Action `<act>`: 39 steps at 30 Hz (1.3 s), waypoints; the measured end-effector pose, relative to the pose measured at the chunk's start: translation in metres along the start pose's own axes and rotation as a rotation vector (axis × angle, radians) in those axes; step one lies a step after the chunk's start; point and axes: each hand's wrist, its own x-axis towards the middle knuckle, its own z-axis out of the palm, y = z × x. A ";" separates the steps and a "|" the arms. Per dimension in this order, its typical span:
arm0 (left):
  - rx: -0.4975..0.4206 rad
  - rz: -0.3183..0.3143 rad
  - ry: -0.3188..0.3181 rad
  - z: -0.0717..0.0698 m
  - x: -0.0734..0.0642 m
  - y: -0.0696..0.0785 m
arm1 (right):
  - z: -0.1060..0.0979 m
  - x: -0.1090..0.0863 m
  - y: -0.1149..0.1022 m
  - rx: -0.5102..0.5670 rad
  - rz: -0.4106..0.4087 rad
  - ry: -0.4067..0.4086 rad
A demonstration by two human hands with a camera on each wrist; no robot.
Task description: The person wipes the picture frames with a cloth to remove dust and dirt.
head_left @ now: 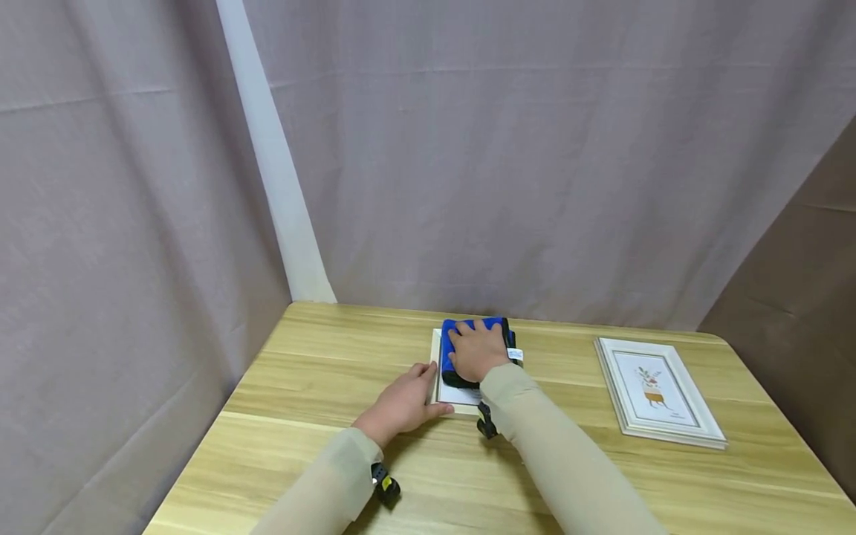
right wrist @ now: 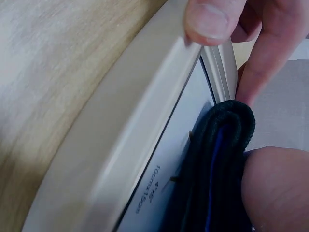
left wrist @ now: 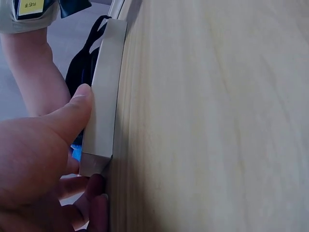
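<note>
On the wooden table lies a pale picture frame, mostly covered by a folded blue cloth with dark edging and a white tag. My left hand holds the frame's near-left corner. In the left wrist view, its thumb rests on the near edge while the fingers reach round the side. My right hand presses the cloth onto the frame's face, fingers spread. The right wrist view shows the cloth's thick folded layers over the print, beside small size lettering.
To the right, another pale frame with a plant-pot picture lies on the table, seemingly stacked on a similar one. Grey curtains hang behind and along the left side of the table. A black device sits at each wrist.
</note>
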 end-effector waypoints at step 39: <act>0.022 0.015 0.019 0.002 0.009 -0.007 | 0.008 -0.024 0.074 0.149 0.068 -0.045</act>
